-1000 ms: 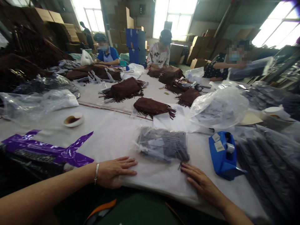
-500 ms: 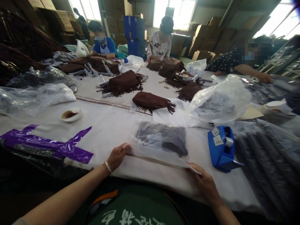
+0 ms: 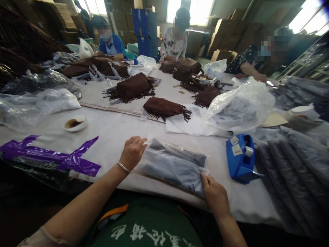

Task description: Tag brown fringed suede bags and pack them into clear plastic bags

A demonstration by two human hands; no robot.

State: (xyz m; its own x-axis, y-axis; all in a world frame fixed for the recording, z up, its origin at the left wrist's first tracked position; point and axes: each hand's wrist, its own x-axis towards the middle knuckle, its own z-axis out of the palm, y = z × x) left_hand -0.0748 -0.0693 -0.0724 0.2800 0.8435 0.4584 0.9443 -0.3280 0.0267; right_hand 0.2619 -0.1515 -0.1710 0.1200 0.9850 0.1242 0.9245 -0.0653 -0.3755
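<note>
A clear plastic bag [image 3: 174, 169] with something dark inside lies at the table's front edge, its near flap folded up over the contents. My left hand [image 3: 134, 151] pinches the flap's left corner between thumb and curled fingers. At the other end, my right hand [image 3: 212, 188] grips the right edge with the thumb on top. To the right of it stands a blue tape dispenser [image 3: 240, 159] with a roll of tape. Past the bag, a brown fringed pouch [image 3: 164, 108] rests beside a white paper sheet [image 3: 182, 127].
Filled dark bags [image 3: 285, 175] are stacked at the right. A puffed clear bag [image 3: 241, 106] sits behind the dispenser. Left are a white dish [image 3: 81, 126] with brown liquid and purple tape [image 3: 82, 159] on a bundle. Several people work across the table.
The bag's near flap has been folded away from me over the contents. My left hand has moved up and forward with its corner; my right hand has shifted slightly left.
</note>
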